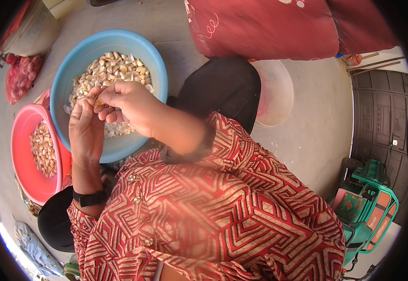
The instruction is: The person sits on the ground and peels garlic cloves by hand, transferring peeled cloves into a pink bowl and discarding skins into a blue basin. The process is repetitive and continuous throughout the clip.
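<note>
My left hand and my right hand meet over a blue plastic basin. Between their fingertips is a small yellowish piece, apparently a garlic clove, which both hands pinch; the fingers partly hide it. Loose garlic cloves are heaped in the basin, with pale papery bits nearer to me. Left of it, a pink plastic basin stands tilted and contains more garlic cloves.
A red net bag lies at the upper left near a large pale container. A red printed cover fills the upper right, above a translucent tub. A green wheeled vehicle stands at the far right.
</note>
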`<state>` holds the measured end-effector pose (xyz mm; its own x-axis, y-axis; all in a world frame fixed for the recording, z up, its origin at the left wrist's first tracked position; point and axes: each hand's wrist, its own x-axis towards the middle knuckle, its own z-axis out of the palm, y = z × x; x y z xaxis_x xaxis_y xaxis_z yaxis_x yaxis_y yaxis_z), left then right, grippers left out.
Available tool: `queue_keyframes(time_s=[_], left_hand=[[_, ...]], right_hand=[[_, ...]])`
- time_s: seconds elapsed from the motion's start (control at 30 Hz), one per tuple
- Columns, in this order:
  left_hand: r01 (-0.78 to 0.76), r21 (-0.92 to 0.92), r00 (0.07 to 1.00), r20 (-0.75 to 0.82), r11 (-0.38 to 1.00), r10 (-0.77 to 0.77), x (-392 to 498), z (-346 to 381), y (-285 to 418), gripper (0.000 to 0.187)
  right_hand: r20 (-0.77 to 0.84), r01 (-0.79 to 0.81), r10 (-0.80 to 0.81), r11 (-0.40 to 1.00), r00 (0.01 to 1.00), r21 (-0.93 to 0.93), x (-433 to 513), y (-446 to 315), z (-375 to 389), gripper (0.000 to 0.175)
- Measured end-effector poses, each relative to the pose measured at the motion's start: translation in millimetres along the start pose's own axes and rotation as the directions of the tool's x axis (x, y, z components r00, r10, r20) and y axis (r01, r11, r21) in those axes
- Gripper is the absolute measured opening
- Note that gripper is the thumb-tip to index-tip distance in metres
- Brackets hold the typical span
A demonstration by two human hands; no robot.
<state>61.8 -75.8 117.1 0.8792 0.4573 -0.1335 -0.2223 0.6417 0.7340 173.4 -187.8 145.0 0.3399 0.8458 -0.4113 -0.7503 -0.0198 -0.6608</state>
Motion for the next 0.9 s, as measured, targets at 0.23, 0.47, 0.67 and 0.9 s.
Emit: queue_keyframes(time_s=[0.23,0.47,0.67,0.9], left_hand=[[0.017,0.129,0.986,-0.165,0.992,0.004,3.2,-30.7,-2.9,0.016],[0.293,0.336,0.89,-0.438,0.895,-0.127,5.9,-75.3,-17.9,0.015],[0.338,0.304,0.863,-0.478,0.891,-0.164,8.0,-89.5,-21.6,0.016],[0.213,0.232,0.863,-0.5,0.949,-0.071,6.8,-96.3,-3.2,0.012]], right_hand=[[-0.103,0.355,-0.359,0.933,0.928,-0.054,-65.7,-63.1,-36.2,0.012],[-0.211,0.426,-0.857,0.429,0.47,-0.796,-163.8,-136.5,-83.7,0.019],[-0.195,-0.174,-0.922,0.143,0.335,-0.974,-172.7,-143.0,-88.1,0.018],[-0.044,0.259,-0.537,0.475,0.842,-0.841,-96.5,-105.5,10.7,0.018]])
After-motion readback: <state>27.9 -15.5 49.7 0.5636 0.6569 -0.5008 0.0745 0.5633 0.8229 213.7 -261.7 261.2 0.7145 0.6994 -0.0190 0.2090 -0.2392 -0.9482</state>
